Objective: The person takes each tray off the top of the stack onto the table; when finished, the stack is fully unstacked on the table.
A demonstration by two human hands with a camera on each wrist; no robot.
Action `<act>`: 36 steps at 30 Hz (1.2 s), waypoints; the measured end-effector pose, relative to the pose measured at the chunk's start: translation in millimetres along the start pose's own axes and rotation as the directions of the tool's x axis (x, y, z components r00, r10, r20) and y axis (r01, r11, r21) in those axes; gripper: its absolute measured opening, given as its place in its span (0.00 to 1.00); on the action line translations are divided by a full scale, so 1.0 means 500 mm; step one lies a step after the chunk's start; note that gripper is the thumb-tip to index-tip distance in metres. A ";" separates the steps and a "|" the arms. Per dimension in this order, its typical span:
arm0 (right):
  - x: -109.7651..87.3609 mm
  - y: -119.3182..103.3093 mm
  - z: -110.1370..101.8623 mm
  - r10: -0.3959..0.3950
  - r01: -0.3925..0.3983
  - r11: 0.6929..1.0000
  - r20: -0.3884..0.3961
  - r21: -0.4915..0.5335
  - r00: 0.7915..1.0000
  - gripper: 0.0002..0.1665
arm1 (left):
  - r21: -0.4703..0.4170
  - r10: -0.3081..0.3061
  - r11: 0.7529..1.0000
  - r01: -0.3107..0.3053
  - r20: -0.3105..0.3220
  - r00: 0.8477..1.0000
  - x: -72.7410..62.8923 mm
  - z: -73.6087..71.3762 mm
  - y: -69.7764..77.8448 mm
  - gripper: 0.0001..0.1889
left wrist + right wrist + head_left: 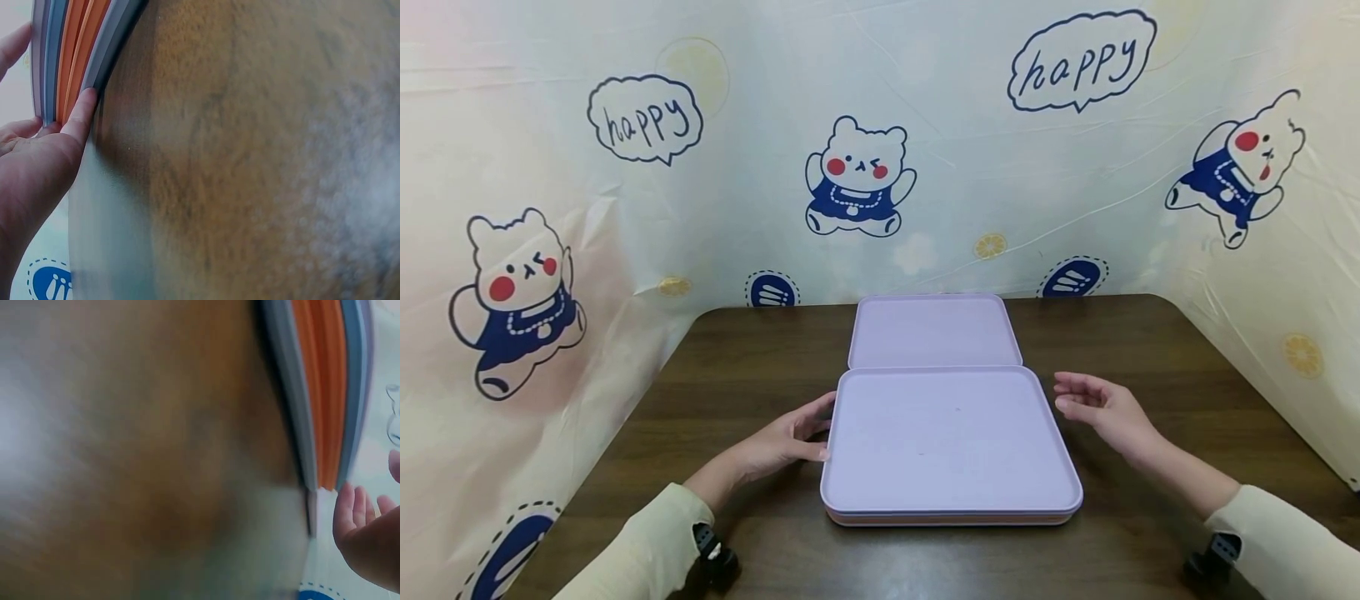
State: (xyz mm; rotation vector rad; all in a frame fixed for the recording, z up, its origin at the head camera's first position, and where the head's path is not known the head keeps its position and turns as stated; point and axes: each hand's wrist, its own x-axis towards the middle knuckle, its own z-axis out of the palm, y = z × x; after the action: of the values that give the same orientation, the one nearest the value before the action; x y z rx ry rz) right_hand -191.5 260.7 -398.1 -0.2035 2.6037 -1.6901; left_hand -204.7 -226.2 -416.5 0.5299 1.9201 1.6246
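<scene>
A stack of flat rectangular trays [951,450] with rounded corners lies on the table, a lavender one on top. Both wrist views show its layered side, with lavender, blue-grey and orange edges [74,56]. My left hand [775,442] touches the left side of the stack, its fingers and thumb spread along the edges. To the right of the stack, my right hand [1108,412] hovers with loosely bent fingers and holds nothing. From the right wrist view, that hand [372,540] appears near the stack's far corner.
Directly behind the stack lies another lavender tray [936,333], near the back edge of the dark wooden table [760,358]. A printed cloth [955,192] with bears and the word "happy" hangs behind and at both sides.
</scene>
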 end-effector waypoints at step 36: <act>-0.080 0.010 0.091 -0.003 -0.015 0.995 -0.181 -0.100 0.984 0.28 | -0.011 0.003 1.000 -0.003 -0.004 1.000 0.002 -0.001 -0.005 0.46</act>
State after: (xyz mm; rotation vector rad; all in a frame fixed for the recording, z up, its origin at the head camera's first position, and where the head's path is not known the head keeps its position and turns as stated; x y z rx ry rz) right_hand -148.0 226.3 -423.1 -0.0462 2.8186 -1.6497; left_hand -205.7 -226.3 -419.1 0.5250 1.9129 1.6384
